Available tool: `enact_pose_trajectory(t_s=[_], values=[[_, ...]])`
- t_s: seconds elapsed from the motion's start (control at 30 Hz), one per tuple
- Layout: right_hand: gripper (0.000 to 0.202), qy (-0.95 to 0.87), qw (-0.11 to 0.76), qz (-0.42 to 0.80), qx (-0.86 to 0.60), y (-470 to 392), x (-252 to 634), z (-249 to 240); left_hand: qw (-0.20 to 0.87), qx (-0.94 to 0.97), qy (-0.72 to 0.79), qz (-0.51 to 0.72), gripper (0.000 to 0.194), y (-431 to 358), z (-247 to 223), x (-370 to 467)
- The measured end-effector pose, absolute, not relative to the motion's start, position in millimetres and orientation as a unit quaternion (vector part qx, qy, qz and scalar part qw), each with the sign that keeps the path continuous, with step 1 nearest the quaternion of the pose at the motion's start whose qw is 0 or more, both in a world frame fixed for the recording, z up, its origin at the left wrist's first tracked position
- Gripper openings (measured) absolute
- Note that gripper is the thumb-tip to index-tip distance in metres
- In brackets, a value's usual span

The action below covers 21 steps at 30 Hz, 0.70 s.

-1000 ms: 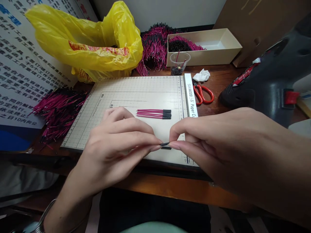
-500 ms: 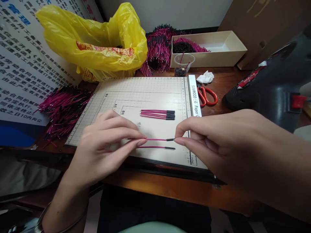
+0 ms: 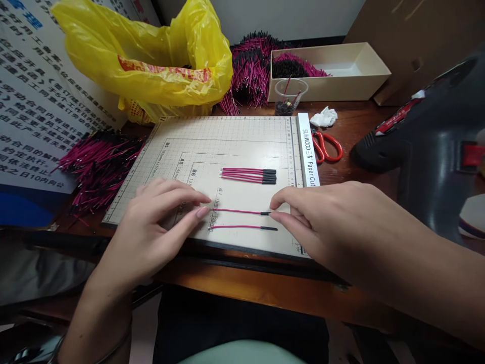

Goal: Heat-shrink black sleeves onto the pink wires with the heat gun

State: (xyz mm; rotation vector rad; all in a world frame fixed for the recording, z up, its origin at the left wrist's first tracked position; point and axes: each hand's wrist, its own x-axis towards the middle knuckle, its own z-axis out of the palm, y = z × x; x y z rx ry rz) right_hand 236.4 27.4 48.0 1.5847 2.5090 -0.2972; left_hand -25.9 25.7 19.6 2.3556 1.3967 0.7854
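Note:
A thin pink wire with a black sleeve on its right end stretches between my hands, over the paper cutter's board. My left hand has its thumb and fingertips closed at the wire's bare left end. At the other end, my right hand pinches the black sleeve between thumb and forefinger. Just below lies a second pink wire, parallel to the first. Farther up the board, several sleeved wires lie side by side, black ends to the right.
Behind the board stand a yellow plastic bag, a heap of pink wires, a cardboard box and a clear cup. Red-handled scissors and a crumpled tissue lie right. More wires are piled left.
My left fingers have slid left along the wire to its end, uncovering more of it and of the lower wire. My right hand still pinches the sleeve; the view has shifted slightly.

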Motion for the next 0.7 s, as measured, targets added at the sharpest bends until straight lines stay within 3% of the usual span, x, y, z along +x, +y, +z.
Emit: enact_pose_trajectory(t_s=[0.23, 0.47, 0.67, 0.7], values=[[0.014, 0.846, 0.058, -0.082, 0.524, 24, 247, 54, 0.185, 0.820, 0.469, 0.271, 0.011, 14, 19, -32], [0.028, 0.880, -0.092, 0.013, 0.466, 22, 266, 55, 0.158, 0.850, 0.449, 0.226, 0.007, 16, 19, -28], [0.021, 0.905, -0.026, 0.074, 0.418, -21, 280, 50, 0.152, 0.867, 0.426, 0.208, 0.012, 20, 21, -26], [0.029, 0.904, -0.004, 0.081, 0.420, -32, 280, 49, 0.154, 0.868, 0.425, 0.208, 0.011, 20, 21, -26]])
